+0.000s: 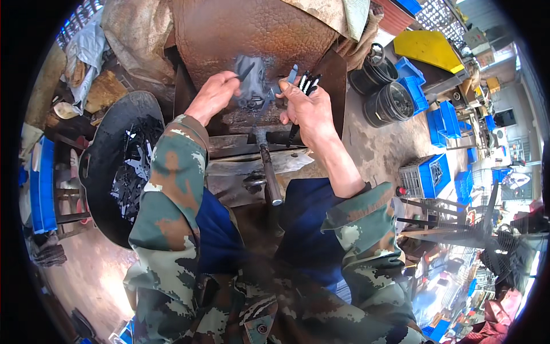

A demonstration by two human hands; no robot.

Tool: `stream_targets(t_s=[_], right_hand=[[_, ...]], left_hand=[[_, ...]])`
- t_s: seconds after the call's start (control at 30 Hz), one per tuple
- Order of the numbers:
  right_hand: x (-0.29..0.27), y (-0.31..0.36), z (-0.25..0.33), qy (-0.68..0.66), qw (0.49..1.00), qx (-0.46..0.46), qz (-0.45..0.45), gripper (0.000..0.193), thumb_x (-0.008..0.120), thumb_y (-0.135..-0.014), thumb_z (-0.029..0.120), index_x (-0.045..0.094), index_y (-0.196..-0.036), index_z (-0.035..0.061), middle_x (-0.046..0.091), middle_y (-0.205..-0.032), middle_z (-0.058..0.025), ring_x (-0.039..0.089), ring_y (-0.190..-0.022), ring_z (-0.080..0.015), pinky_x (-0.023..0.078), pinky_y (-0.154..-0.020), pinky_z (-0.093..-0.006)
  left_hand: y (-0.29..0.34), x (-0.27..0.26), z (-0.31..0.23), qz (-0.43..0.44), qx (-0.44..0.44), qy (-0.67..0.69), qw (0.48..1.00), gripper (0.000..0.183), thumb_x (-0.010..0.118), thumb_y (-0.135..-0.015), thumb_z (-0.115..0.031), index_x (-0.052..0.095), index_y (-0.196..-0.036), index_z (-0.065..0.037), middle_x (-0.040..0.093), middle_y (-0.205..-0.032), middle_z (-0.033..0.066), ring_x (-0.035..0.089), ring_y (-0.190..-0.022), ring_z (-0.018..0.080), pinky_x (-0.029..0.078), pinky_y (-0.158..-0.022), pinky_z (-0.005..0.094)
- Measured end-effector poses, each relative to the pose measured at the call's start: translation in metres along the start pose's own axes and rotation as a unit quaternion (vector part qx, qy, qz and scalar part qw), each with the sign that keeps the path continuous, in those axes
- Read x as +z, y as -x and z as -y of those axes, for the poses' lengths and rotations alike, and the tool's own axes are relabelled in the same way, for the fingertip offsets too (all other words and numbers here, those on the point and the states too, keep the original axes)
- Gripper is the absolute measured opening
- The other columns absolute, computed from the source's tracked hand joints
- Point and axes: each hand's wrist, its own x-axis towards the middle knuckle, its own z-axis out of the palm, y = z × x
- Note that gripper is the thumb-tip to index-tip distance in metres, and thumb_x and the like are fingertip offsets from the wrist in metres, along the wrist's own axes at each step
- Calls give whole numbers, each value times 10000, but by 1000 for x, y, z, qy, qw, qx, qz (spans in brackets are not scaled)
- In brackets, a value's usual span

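My left hand (pixel 213 97) pinches a small dark pointed blade-like piece (pixel 246 71), its tip towards the upper right. Fanned out in my right hand (pixel 307 112) is a bunch of thin dark strips (pixel 309 84), some with pale edges. A blue-grey strip (pixel 293 73) also sticks up by the right thumb. Between the hands lies a grey, blurred patch (pixel 252 83), whose exact form I cannot make out, over a dark metal ledge (pixel 252 119). Behind it rises a large brown, cracked surface (pixel 246 34). A metal rod (pixel 270 178) points towards me below the hands.
On the left stands a black tub (pixel 109 166) with many dark strips (pixel 134 166) inside. Two black buckets (pixel 389 106) stand at the right, near blue crates (pixel 444 121) and a grey-and-blue crate (pixel 424 176). A pedestal fan (pixel 491 229) and sacking (pixel 137 34) are also around.
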Motion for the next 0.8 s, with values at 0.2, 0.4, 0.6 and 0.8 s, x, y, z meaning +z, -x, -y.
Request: stream_targets(t_s=[0.2,0.4,0.6,0.8], right_hand=[[-8,-1,-4,-20,999,-4,35,187,673,-939,164,610,-977,-7,608,-709,-62,448,-456,-82,463,-415,-274],[-8,6,5,-46,998,-7,42,201,662,-949,179,581,-952,-5,594,-679,-78,454,-443,-90,474,-428,-277],[-21,5,10,-104,994,16,38,214,612,-978,207,571,-939,0,619,-742,-113,614,-532,-178,572,-590,-349],[-18,8,19,-235,967,92,-45,219,547,-1010,216,561,-982,-1,645,-864,-161,709,-826,-317,618,-703,-450]], left_hand=[[-16,-10,41,45,30,-150,987,290,493,-897,-121,651,-1109,-3,598,-901,29,541,-810,148,442,-751,287],[-16,-12,51,76,157,-209,962,325,552,-845,-105,682,-1127,-9,642,-980,194,614,-1000,327,453,-910,370],[-10,-6,32,79,167,-262,947,302,571,-819,-37,697,-1089,10,594,-985,150,607,-978,320,454,-878,362],[9,-3,4,15,112,-340,934,284,592,-857,-142,701,-1072,9,669,-1037,199,633,-1010,376,482,-887,381]])
